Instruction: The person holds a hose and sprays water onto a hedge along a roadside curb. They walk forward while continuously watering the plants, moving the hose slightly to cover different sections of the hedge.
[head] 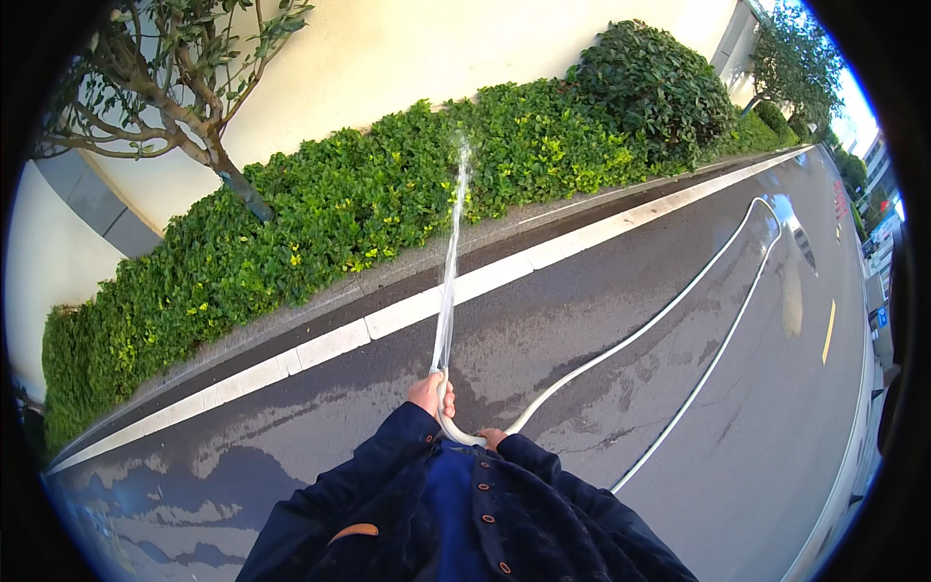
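A pale flexible hose bends in a U close to my body. Near its mouth my left hand is wrapped around it, with the open end pointing away from me. From that end a clear water stream shoots over the pale kerb and lands among the leaves of a low green hedge. My right hand grips the hose farther back, at waist height by my jacket front. The fingers of this hand are partly hidden.
Along the asphalt road, the rest of the hose runs out to the right and loops back. A white kerb borders the planting strip. A tree, a rounded bush and a cream wall stand beyond. Wet patches and puddles mark the road.
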Demonstrator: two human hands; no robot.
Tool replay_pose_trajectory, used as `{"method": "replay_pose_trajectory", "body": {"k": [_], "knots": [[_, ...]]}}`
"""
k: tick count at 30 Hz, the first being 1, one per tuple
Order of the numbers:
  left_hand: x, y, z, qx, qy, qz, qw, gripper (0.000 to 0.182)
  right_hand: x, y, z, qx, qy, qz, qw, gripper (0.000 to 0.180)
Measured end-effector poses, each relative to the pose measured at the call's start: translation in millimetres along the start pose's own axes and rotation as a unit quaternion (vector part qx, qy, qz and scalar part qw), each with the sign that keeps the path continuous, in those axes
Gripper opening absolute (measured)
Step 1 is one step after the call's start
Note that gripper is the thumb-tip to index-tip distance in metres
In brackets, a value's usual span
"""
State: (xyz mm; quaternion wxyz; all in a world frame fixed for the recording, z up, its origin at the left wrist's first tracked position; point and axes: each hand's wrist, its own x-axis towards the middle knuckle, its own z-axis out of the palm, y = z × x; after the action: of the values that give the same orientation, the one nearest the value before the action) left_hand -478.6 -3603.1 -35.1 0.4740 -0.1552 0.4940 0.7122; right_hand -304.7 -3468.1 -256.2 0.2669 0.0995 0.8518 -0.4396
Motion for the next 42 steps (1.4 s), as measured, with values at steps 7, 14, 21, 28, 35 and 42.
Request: {"method": "replay_pose_trajectory", "body": {"k": [7, 14, 21, 28, 35, 42], "knots": [[2, 0, 6, 0.032, -0.014, -0.020, 0.999, 0.031, 5, 11, 10, 0.009, 0.003, 0.010, 1.000, 0.045], [2, -3, 11, 0.032, -0.039, -0.035, 0.998, 0.030, 2, 19, 18, 0.021, 0.028, -0.004, 0.999, 0.044], [2, -9, 6, 0.039, -0.041, -0.030, 0.998, 0.031, 0, 13, 16, 0.026, -0.007, 0.032, 0.999, 0.049], [-2, -6, 4, 0.016, -0.006, -0.020, 1.000, 0.032, -3, 4, 8, 0.016, -0.012, 0.017, 1.000, 0.052], [-1, -4, -11, -0.017, 0.052, 0.023, 0.998, 0.032, -2, -7, -3, -0.012, 0.010, 0.008, 1.000, 0.046], [-7, 2, -13, -0.042, 0.076, 0.032, 0.996, 0.031, -2, -19, -8, -0.029, 0.030, -0.002, 0.999, 0.044]]}}
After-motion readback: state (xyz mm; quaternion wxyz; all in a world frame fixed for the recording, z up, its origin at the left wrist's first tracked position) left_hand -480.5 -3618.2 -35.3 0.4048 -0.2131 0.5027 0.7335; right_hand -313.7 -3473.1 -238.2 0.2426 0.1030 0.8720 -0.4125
